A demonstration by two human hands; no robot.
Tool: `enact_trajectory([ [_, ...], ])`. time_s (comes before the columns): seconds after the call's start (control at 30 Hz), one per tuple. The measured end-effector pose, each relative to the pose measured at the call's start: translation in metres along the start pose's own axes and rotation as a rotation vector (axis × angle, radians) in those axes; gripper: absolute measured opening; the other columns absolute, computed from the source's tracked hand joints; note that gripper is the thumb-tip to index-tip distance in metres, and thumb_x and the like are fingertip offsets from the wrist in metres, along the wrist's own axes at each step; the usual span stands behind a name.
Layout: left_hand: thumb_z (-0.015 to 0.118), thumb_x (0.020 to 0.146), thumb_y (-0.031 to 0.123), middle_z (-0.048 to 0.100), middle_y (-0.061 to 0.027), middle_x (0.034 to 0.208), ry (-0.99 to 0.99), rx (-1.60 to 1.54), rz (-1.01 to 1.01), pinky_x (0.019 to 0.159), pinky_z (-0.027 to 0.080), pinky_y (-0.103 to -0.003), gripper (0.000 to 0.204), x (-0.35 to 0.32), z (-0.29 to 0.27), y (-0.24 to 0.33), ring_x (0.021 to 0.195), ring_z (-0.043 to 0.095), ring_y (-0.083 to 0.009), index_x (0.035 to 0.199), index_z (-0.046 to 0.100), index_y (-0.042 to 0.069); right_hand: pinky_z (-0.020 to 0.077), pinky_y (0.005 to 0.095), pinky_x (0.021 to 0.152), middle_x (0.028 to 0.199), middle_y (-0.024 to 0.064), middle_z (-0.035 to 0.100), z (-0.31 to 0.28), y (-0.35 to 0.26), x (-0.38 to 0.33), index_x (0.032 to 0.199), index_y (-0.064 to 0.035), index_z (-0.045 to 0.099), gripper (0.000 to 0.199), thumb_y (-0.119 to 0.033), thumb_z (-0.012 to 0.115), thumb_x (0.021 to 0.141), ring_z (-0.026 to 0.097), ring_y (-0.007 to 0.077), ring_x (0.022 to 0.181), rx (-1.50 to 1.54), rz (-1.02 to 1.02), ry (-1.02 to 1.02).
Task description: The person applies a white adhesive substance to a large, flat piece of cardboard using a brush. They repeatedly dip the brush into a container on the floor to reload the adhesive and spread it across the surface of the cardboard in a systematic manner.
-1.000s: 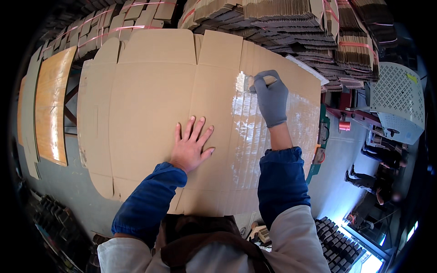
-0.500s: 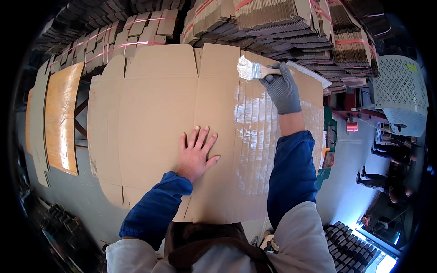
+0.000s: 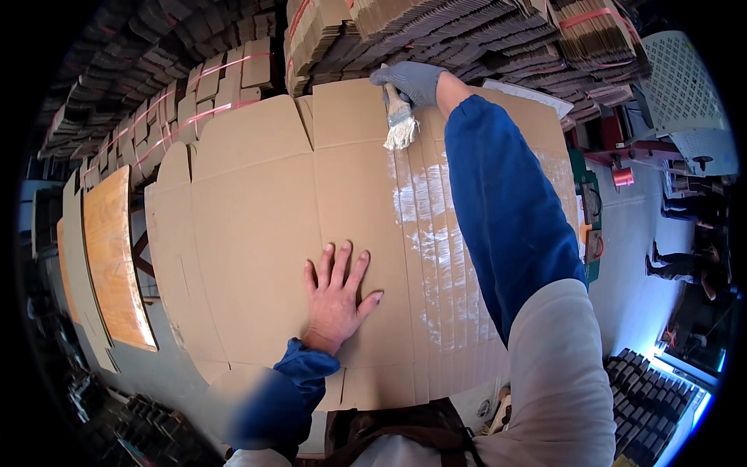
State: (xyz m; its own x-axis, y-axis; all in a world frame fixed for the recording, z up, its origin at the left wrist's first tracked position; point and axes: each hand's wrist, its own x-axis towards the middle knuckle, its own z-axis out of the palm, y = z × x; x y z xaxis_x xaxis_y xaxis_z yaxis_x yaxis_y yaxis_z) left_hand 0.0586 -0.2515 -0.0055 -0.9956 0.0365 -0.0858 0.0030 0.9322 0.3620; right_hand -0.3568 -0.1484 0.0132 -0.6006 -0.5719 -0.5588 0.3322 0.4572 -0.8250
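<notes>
A large flat cardboard box blank (image 3: 257, 202) lies in front of me, with creases and cut flaps. My left hand (image 3: 336, 300), bare, rests flat on its middle with the fingers spread. At the far edge my right hand (image 3: 416, 82), in a grey glove, is closed around the wooden handle of a paintbrush (image 3: 400, 124). The brush points toward me, its white-coated bristles at the board near a crease. White wet streaks (image 3: 424, 202) cover the ridged panel right of that crease; my right sleeve hides part of them.
Strapped stacks of folded cardboard (image 3: 443, 35) rise just beyond the far edge. To the left stands a shiny wooden panel (image 3: 117, 257). A white perforated machine guard (image 3: 685, 82) and a pink twine spool (image 3: 622, 177) are at the right, with people farther off.
My right hand has moved left and farther away, swinging the brush from pointing left to pointing toward me. The left hand stays flat on the cardboard; the whole view has shifted.
</notes>
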Motion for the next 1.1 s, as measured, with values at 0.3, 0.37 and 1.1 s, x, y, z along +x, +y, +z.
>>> enact_trajectory([
  [0.3, 0.066, 0.082, 0.052, 0.033, -0.0127, 0.156, 0.013, -0.021, 0.02, 0.11, 0.019, -0.066, 0.076, 0.003, -0.001, 0.001, 0.143, 0.028, -0.0397, 0.147, 0.044, 0.02, 0.0514, 0.0335, 0.064, 0.079, 0.0, 0.058, -0.034, 0.031, 0.014, 0.114, -0.0128, 0.067, 0.029, -0.033, 0.063, 0.094, 0.055, 0.0139, 0.07, -0.317, -0.291, -0.064],
  [0.37, 0.066, 0.083, 0.052, 0.033, -0.0127, 0.156, 0.008, -0.014, 0.009, 0.11, 0.019, -0.066, 0.076, 0.0, -0.002, -0.001, 0.143, 0.028, -0.04, 0.147, 0.044, 0.02, 0.0523, 0.0315, 0.067, 0.088, 0.0004, 0.06, -0.019, 0.018, 0.009, 0.121, -0.0137, 0.064, 0.031, -0.022, 0.065, 0.091, 0.056, 0.0147, 0.074, -0.303, -0.144, -0.045],
  [1.1, 0.065, 0.083, 0.053, 0.033, -0.013, 0.157, 0.008, -0.018, 0.012, 0.109, 0.019, -0.066, 0.074, -0.001, 0.0, 0.0, 0.142, 0.029, -0.041, 0.146, 0.046, 0.019, 0.0542, 0.0303, 0.077, 0.1, 0.0018, 0.06, -0.01, -0.002, -0.004, 0.131, -0.0148, 0.06, 0.041, -0.008, 0.064, 0.091, 0.057, 0.0169, 0.083, -0.284, 0.039, -0.008],
])
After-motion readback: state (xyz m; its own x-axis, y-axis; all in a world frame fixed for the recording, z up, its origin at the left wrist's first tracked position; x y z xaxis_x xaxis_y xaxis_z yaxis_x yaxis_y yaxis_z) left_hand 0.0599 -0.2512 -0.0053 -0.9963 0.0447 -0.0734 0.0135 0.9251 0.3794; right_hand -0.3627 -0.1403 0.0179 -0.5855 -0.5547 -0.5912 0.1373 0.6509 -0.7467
